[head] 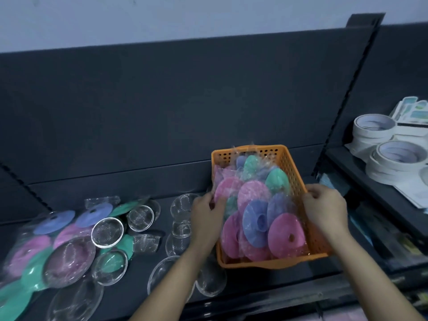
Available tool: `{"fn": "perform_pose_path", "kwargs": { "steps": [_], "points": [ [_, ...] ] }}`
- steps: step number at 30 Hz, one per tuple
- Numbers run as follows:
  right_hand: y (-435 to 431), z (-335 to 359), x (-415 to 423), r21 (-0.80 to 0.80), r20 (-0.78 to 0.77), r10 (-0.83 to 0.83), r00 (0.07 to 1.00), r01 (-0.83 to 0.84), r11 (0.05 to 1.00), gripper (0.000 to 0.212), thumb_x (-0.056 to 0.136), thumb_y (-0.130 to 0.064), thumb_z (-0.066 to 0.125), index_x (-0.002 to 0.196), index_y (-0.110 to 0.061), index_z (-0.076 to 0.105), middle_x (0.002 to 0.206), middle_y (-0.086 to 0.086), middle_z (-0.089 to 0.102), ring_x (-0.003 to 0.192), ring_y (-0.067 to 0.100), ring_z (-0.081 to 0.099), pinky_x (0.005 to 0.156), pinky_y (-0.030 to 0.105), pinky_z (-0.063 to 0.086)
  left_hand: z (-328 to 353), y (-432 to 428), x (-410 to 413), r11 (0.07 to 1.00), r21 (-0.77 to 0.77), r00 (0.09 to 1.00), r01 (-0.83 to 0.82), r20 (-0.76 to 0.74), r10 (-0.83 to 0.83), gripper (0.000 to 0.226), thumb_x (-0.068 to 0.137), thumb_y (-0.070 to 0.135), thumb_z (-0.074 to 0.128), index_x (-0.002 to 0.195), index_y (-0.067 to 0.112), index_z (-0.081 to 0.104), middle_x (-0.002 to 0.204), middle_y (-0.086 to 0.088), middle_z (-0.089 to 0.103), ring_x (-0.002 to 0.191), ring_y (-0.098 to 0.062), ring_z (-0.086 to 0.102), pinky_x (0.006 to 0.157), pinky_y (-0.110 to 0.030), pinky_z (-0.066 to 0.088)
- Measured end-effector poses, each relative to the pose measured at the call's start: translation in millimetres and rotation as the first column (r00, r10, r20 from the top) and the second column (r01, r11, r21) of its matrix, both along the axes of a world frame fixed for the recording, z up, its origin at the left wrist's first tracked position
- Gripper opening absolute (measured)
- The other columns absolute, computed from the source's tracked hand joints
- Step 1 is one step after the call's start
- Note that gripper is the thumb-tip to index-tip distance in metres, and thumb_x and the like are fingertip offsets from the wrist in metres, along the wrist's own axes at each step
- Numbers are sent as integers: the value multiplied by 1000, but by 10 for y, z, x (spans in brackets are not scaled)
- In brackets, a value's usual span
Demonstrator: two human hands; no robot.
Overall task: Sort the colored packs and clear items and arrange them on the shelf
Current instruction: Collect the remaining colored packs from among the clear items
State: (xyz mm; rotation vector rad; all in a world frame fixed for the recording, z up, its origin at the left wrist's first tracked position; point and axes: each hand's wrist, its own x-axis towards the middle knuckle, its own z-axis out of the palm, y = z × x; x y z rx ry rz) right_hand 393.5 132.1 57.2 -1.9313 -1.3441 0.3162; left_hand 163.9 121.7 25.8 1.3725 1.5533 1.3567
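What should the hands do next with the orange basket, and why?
Probably settle the orange basket flat on the shelf. Both hands hold its sides, the left hand at the left rim and the right hand at the right rim, and it is already full of colored packs. More packs and clear items lie loose to the left, waiting to be sorted.

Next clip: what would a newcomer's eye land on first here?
The orange basket at right of the dark shelf, packed with pink, blue and green wrapped discs, gripped by the left hand and right hand. Then loose colored packs and clear items scattered at left.
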Motion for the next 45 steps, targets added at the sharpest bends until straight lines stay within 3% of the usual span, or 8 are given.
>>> {"fn": "perform_pose_path", "kwargs": {
  "steps": [4,11,18,26,30,33,38,45],
  "points": [
    [-70,142,-335,43,-51,38,998,-36,998,22,81,-10,53,78,-21,72,60,-9,62,63,19,59,54,29,42,152,-27,-349,998,22,998,-54,-12,54,33,86,30,58,54,25,52,62,7,45,55,-7,42,50,-20,31],
    [-257,344,-1061,72,-108,75,991,-67,995,21,80,-13,53,70,-21,70,57,-10,65,59,7,59,53,25,47,362,-233,-1070,996,26,996,-87,24,86,31,88,39,56,69,15,61,79,-17,62,62,-17,52,56,-28,39],
    [-496,427,-2059,78,-124,162,979,-153,985,18,76,-13,51,69,-11,67,53,2,61,57,24,59,52,34,48,451,-588,-2060,987,-12,986,-161,41,161,28,87,39,57,65,20,56,54,11,50,52,-6,43,48,-21,36],
    [-707,258,-3201,77,-175,301,937,-292,953,17,73,-11,48,74,0,61,60,18,57,53,21,45,50,39,47,415,-992,-3248,974,-23,971,-226,71,227,32,82,34,61,56,22,46,55,7,42,52,-9,38,50,-25,31],
    [-747,189,-3701,110,-235,403,884,-388,915,17,75,-12,50,77,-7,65,60,9,63,48,12,51,44,28,39,407,-1152,-3770,950,-38,951,-309,-12,308,31,82,24,60,54,22,47,50,11,41,47,-5,35,46,-23,29],
    [-712,148,-4074,114,-273,423,864,-408,906,14,78,-16,57,78,-20,70,60,-8,67,57,7,62,52,29,49,404,-1236,-4125,926,-62,928,-373,-35,371,27,82,16,60,57,18,50,52,8,44,50,-7,38,51,-26,32],
    [-655,-1,-4617,128,-319,569,758,-561,818,19,79,-11,54,81,-18,71,62,-9,67,52,4,55,52,27,46,406,-1453,-4627,890,-124,899,-438,-56,435,15,82,18,60,67,15,63,58,8,62,52,-9,54,49,-27,43],
    [-683,-208,-5330,74,-405,758,511,-808,585,19,76,-5,53,90,-7,66,86,10,71,87,30,66,76,51,53,318,-1803,-5281,817,-219,845,-533,-86,528,11,82,23,63,85,16,70,78,-4,74,68,-22,71,58,-39,58]
  ]
}}
